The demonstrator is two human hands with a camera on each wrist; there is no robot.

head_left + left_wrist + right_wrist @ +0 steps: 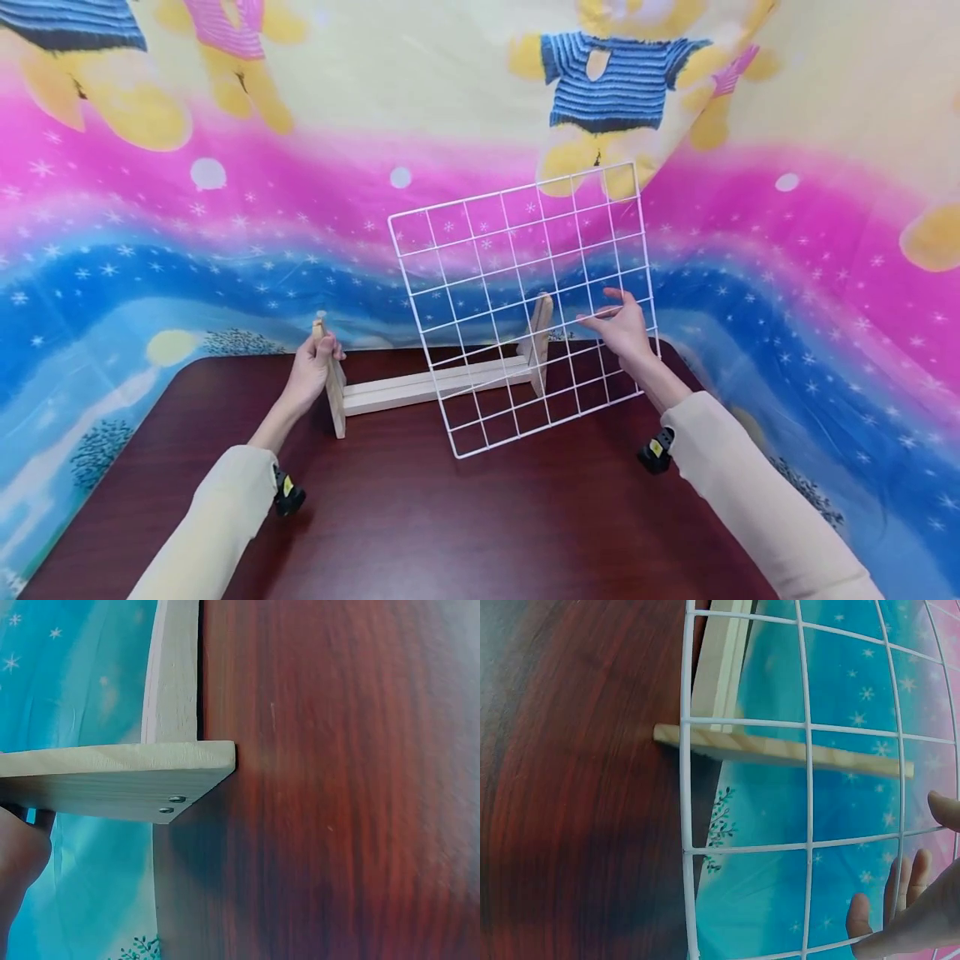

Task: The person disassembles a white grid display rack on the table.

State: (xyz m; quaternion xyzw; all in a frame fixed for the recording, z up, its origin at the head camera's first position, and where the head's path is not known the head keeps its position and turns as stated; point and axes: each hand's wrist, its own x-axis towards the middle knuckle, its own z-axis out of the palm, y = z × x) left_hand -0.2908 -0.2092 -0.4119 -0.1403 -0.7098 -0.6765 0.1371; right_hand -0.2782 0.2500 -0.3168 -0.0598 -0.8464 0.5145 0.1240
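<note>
– Where is the white wire grid?
– Tilted in front of the wooden stand, overlapping its right end board in the head view. I can't tell whether its lower edge touches the table.
– What has hold of it?
– The right hand, near the grid's right side. Its thumb and fingers are bent at the wires in a light, spread hold, far from a fist.
– And the left hand?
– Wrapped round the upper part of the stand's left end board.
– How does the stand sit?
– Upright near the table's back edge, a rail joining the two end boards. Two screws show low on the left board's outer face.
– Further out?
– Pale sleeves, a black device at each wrist, and behind the reddish-brown table a cloth printed with bears and snowflakes.
</note>
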